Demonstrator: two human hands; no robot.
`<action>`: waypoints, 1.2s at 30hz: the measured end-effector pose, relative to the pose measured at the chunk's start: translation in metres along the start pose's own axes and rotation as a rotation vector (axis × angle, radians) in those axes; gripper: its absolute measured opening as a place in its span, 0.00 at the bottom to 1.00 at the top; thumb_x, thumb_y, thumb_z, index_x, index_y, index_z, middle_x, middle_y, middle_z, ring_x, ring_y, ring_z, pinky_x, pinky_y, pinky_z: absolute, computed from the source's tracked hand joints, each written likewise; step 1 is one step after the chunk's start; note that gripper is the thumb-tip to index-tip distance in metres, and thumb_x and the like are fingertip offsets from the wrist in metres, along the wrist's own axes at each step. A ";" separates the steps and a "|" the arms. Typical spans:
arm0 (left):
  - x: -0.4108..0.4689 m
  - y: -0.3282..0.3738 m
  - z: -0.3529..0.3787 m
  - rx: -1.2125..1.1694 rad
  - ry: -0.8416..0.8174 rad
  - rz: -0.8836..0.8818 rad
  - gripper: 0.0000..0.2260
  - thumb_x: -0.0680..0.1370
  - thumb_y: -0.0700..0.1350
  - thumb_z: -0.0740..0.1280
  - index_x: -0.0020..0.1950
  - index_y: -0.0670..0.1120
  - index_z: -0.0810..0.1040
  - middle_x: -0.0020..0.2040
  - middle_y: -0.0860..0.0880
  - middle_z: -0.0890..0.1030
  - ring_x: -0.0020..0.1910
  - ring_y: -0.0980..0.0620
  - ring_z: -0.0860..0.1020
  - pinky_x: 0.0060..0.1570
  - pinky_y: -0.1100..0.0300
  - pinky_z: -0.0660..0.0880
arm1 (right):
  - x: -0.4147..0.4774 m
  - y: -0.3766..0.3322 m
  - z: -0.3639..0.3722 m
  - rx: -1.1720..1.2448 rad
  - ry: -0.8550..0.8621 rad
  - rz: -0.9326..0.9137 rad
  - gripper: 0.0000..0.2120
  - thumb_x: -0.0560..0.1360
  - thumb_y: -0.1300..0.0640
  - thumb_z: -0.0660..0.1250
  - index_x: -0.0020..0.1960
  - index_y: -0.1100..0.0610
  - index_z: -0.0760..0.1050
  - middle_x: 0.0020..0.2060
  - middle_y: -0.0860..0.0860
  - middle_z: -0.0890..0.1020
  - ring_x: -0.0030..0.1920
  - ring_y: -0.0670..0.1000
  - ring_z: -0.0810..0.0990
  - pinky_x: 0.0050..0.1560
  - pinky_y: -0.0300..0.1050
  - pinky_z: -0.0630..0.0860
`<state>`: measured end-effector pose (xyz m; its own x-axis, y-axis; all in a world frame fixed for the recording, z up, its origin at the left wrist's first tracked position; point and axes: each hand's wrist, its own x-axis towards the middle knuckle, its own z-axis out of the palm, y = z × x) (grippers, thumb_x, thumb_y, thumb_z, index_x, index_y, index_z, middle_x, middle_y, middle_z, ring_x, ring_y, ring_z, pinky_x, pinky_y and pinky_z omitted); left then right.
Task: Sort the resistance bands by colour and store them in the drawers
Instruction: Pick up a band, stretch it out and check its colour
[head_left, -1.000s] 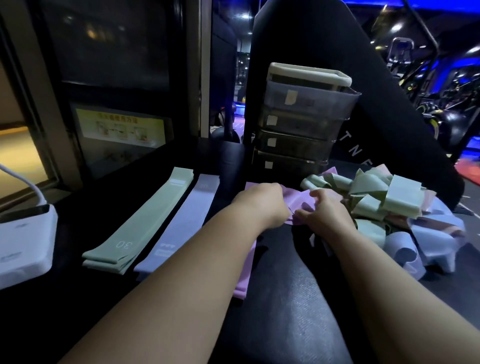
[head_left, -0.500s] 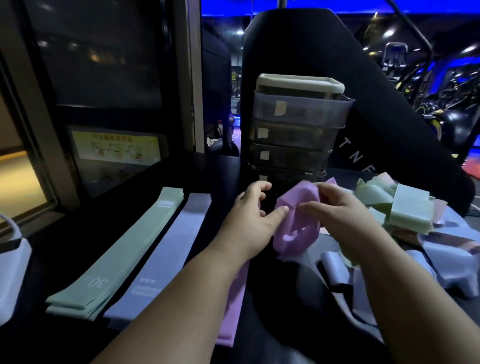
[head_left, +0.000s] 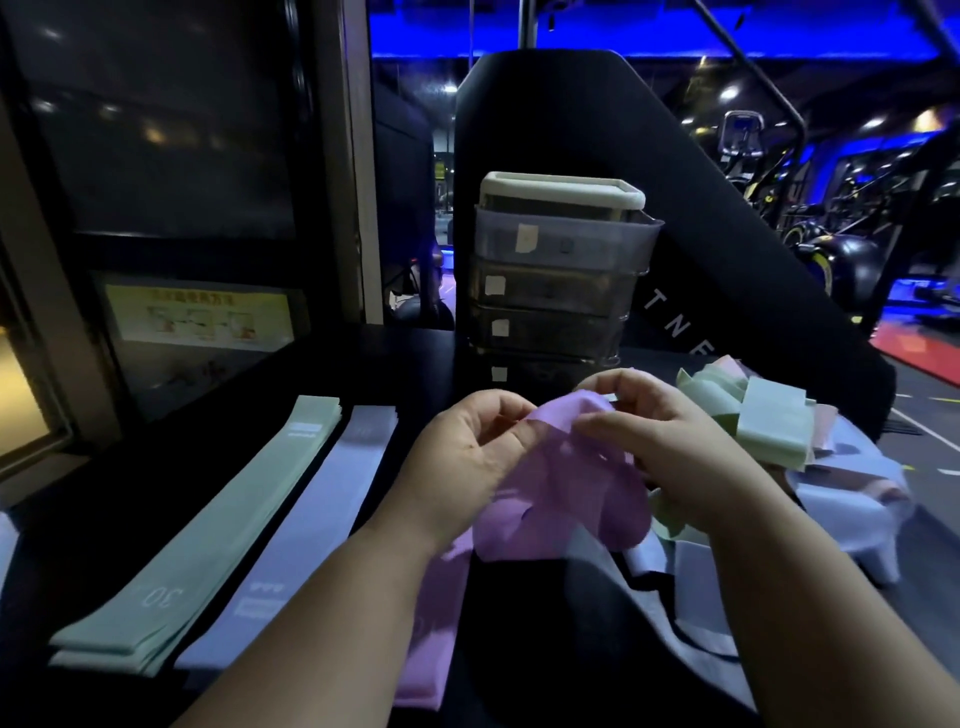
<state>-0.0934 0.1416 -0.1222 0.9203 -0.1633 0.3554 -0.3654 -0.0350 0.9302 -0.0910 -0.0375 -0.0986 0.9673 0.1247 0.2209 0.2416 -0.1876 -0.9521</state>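
Both hands hold a crumpled pink-purple band (head_left: 561, 499) in the air over the black table. My left hand (head_left: 467, 457) pinches its upper left edge; my right hand (head_left: 675, 441) grips its upper right part. Below it a flat pink-purple band (head_left: 431, 639) lies on the table, partly under my left forearm. To the left lie a stack of flat green bands (head_left: 208, 540) and flat lilac-blue bands (head_left: 306, 540). A tangled pile of green, pink and lilac bands (head_left: 769, 431) sits at the right. The stacked drawer unit (head_left: 561, 291) stands behind, drawers closed.
The black table (head_left: 519, 649) ends at a window frame (head_left: 47, 332) on the left. A big black padded panel (head_left: 727, 249) rises behind the drawers. Gym machines (head_left: 831, 249) stand far right. A loose lilac band (head_left: 691, 623) lies under my right forearm.
The pink-purple band has come up off the table into both hands and is spread wider now. My view has shifted closer and left, so the white device at the left edge is gone.
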 end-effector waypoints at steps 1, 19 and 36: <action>0.001 -0.001 -0.001 -0.016 -0.016 -0.014 0.04 0.76 0.47 0.70 0.44 0.48 0.81 0.40 0.51 0.81 0.41 0.57 0.78 0.43 0.64 0.75 | 0.000 0.000 -0.002 -0.034 -0.003 0.007 0.08 0.71 0.59 0.73 0.49 0.53 0.78 0.35 0.51 0.81 0.34 0.46 0.78 0.29 0.35 0.70; 0.004 0.000 -0.002 -0.296 -0.024 -0.198 0.08 0.79 0.42 0.65 0.39 0.45 0.78 0.30 0.51 0.77 0.28 0.56 0.74 0.30 0.63 0.73 | 0.001 0.008 -0.008 -0.314 -0.138 -0.034 0.30 0.54 0.34 0.80 0.50 0.49 0.80 0.44 0.51 0.84 0.47 0.54 0.83 0.50 0.53 0.79; 0.008 -0.008 -0.008 -0.342 -0.132 -0.164 0.21 0.76 0.26 0.58 0.63 0.43 0.77 0.58 0.37 0.82 0.60 0.40 0.78 0.64 0.46 0.71 | -0.002 0.000 0.004 -0.117 0.015 -0.207 0.15 0.64 0.49 0.75 0.47 0.55 0.80 0.39 0.49 0.82 0.35 0.41 0.78 0.33 0.30 0.72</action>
<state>-0.0820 0.1487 -0.1258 0.9288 -0.3085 0.2055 -0.1271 0.2557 0.9584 -0.0932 -0.0341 -0.0996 0.8971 0.1577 0.4126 0.4412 -0.2717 -0.8553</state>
